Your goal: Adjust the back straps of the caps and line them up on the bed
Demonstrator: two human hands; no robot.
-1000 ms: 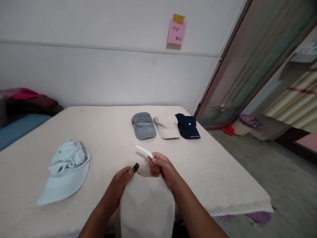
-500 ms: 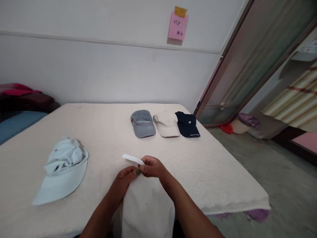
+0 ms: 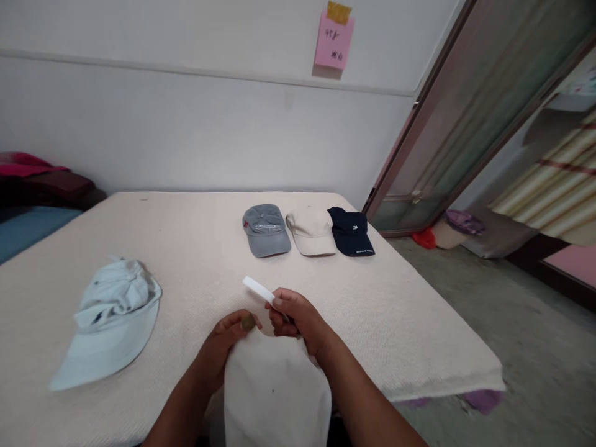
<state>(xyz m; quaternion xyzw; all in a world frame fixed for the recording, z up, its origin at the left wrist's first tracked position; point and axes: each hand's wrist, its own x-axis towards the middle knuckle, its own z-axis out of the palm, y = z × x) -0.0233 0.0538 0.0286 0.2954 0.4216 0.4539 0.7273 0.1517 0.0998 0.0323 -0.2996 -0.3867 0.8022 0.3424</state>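
Observation:
An off-white baseball cap (image 3: 277,391) is held low in front of me, its crown toward me. My left hand (image 3: 223,343) pinches the cap's upper left edge, its thumb by a small brownish-gold piece (image 3: 248,321) that looks like a metal buckle. My right hand (image 3: 298,315) is closed on a white strap (image 3: 257,288), whose free end sticks out up and to the left. Where the strap joins the cap is hidden by the fingers. To the left lies a pale blue cap (image 3: 116,323) with a crumpled crown, apart from both hands.
Along the back of the bed-like surface (image 3: 195,248) sit a grey cap (image 3: 266,230), a beige cap (image 3: 311,231) and a navy cap (image 3: 352,233) in a row. Behind is a white wall with a pink note (image 3: 334,40). Floor lies beyond the right edge.
My hands have moved apart, the right one shifting right with the white strap. The strap's free end now tilts higher. My left hand has moved slightly left, keeping the cap's edge.

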